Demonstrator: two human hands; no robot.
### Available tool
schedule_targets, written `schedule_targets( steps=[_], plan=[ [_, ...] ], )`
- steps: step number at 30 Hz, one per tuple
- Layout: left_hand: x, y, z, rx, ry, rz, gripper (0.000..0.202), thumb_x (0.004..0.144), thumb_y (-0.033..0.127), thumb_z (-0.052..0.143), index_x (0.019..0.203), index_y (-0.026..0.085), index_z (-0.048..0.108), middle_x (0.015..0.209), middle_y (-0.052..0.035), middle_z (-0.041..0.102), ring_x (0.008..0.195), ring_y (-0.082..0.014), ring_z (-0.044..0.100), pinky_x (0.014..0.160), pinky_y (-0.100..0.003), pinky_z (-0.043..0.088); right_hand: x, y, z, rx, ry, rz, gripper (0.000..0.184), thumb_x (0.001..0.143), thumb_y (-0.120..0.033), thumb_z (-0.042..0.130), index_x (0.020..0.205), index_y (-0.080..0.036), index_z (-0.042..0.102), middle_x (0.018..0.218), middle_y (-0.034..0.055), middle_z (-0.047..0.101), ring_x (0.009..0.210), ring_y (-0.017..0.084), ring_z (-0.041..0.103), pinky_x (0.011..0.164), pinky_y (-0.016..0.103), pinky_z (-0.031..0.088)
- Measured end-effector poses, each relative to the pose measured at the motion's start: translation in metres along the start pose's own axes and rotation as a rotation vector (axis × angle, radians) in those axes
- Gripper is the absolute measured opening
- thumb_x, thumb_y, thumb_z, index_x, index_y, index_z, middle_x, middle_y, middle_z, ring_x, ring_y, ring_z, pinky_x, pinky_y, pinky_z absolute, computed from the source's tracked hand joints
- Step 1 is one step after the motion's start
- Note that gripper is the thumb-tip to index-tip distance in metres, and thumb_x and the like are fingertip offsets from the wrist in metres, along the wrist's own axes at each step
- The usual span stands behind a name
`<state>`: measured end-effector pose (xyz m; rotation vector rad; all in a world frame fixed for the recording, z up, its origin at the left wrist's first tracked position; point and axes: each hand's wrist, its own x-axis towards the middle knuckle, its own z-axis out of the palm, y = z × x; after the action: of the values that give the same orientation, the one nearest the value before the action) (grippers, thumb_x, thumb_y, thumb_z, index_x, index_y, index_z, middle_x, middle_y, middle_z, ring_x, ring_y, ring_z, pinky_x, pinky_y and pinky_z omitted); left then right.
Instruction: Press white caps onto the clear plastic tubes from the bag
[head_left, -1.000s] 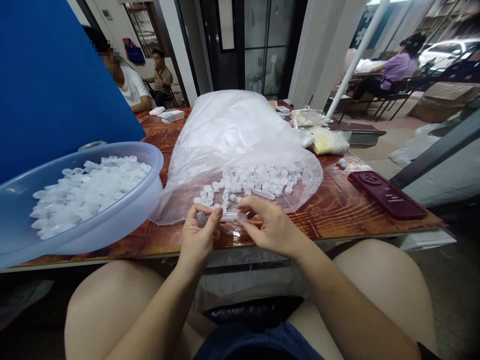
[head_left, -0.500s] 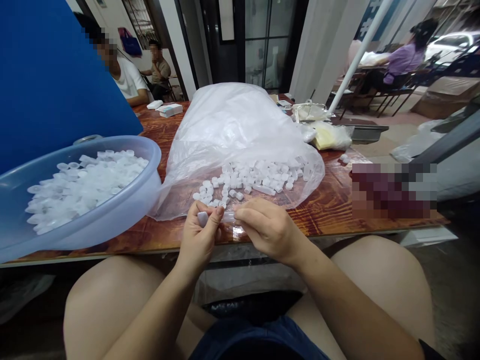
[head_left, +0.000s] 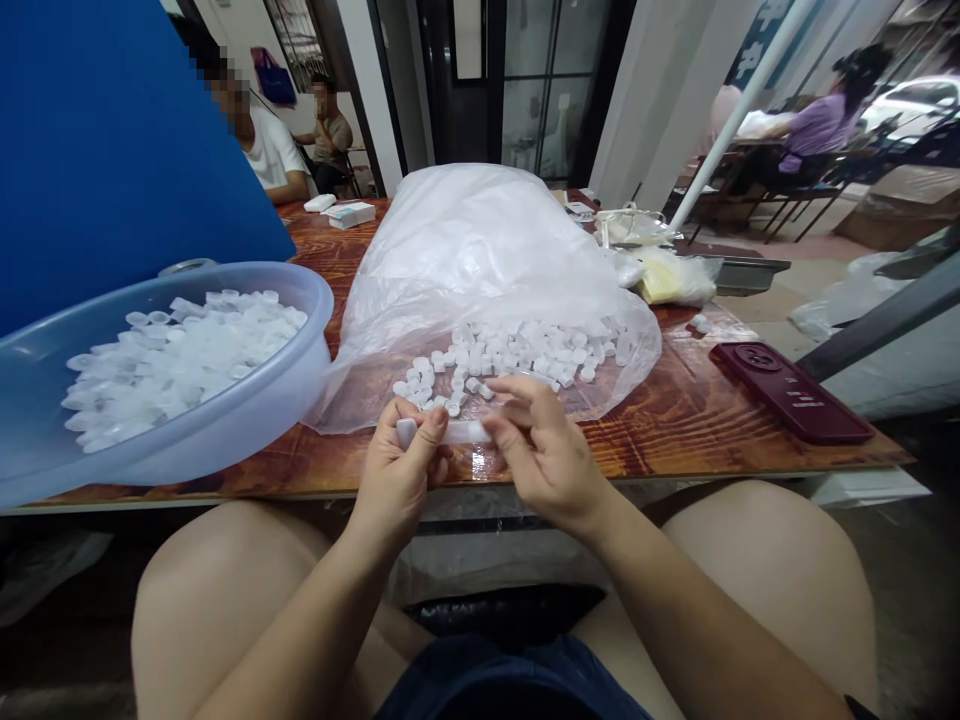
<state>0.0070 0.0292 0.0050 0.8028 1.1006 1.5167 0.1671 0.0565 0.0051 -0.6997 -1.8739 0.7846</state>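
My left hand (head_left: 401, 465) is closed around the left end of a small clear plastic tube (head_left: 457, 432), with a white cap showing at its thumb. My right hand (head_left: 541, 450) pinches the tube's right end with thumb and forefinger, its other fingers raised. Both hands hover at the near edge of the wooden table (head_left: 675, 420). Just beyond them lies a big clear plastic bag (head_left: 480, 250) with several small white caps (head_left: 517, 350) spilling inside its mouth. A translucent blue basin (head_left: 292, 385) full of white capped pieces sits at the left.
A dark red phone (head_left: 791, 390) lies on the table at the right. A blue panel (head_left: 112, 150) rises behind the basin. Small bags and a metal tray (head_left: 750, 270) sit further back. Other people sit at the far left and at a table far right.
The view shifted slightly. My right hand loosened its curl, lifting its outer fingers while still pinching the tube. My left hand kept its grip.
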Motion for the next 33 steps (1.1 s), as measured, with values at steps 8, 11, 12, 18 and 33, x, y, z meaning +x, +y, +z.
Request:
schedule_targets(
  steps=[8, 11, 12, 18, 33],
  plan=[
    [0.000, -0.003, -0.002, 0.015, -0.035, 0.031, 0.043, 0.074, 0.039, 0.077, 0.072, 0.021, 0.038, 0.052, 0.0075, 0.052, 0.039, -0.0037, 0.037, 0.037, -0.013, 0.028, 0.001, -0.002, 0.002, -0.187, -0.042, -0.144, 0.015, 0.093, -0.021, 0.051, 0.107, -0.019, 0.054, 0.091, 0.0058, 0.064, 0.081, 0.016, 0.061, 0.072, 0.030, 0.051],
    [0.000, -0.002, -0.002, -0.006, -0.037, 0.045, 0.044, 0.073, 0.038, 0.078, 0.071, 0.021, 0.037, 0.051, 0.0086, 0.049, 0.038, -0.0033, 0.035, 0.037, -0.013, 0.027, 0.002, -0.003, 0.003, -0.209, -0.045, -0.053, 0.017, 0.091, -0.029, 0.056, 0.103, -0.017, 0.054, 0.082, 0.0034, 0.061, 0.069, 0.014, 0.058, 0.064, 0.028, 0.049],
    [0.000, -0.001, -0.002, -0.013, -0.035, 0.045, 0.045, 0.072, 0.038, 0.079, 0.071, 0.021, 0.038, 0.051, 0.0091, 0.047, 0.038, -0.0034, 0.035, 0.037, -0.013, 0.027, 0.003, -0.003, 0.003, -0.206, -0.050, -0.075, 0.017, 0.091, -0.028, 0.057, 0.104, -0.017, 0.054, 0.084, 0.0040, 0.061, 0.071, 0.015, 0.058, 0.066, 0.028, 0.050],
    [-0.012, -0.001, 0.000, 0.103, 0.021, 0.215, 0.037, 0.072, 0.034, 0.079, 0.072, 0.021, 0.044, 0.062, 0.0044, 0.057, 0.046, -0.0059, 0.044, 0.040, -0.016, 0.033, 0.001, -0.007, 0.006, -0.108, 0.023, -0.054, 0.004, 0.092, -0.020, 0.053, 0.093, -0.019, 0.057, 0.083, 0.0027, 0.060, 0.079, 0.015, 0.058, 0.075, 0.029, 0.049],
    [-0.007, 0.022, -0.010, 0.025, -0.314, -0.483, 0.052, 0.076, 0.065, 0.060, 0.057, 0.016, 0.054, 0.043, 0.0011, 0.038, 0.034, -0.0038, 0.021, 0.032, -0.016, 0.008, -0.008, -0.022, -0.016, -0.312, 0.058, -0.399, 0.028, 0.091, -0.015, 0.058, 0.118, -0.021, 0.055, 0.103, 0.0064, 0.067, 0.097, 0.021, 0.063, 0.087, 0.039, 0.054]
  ],
)
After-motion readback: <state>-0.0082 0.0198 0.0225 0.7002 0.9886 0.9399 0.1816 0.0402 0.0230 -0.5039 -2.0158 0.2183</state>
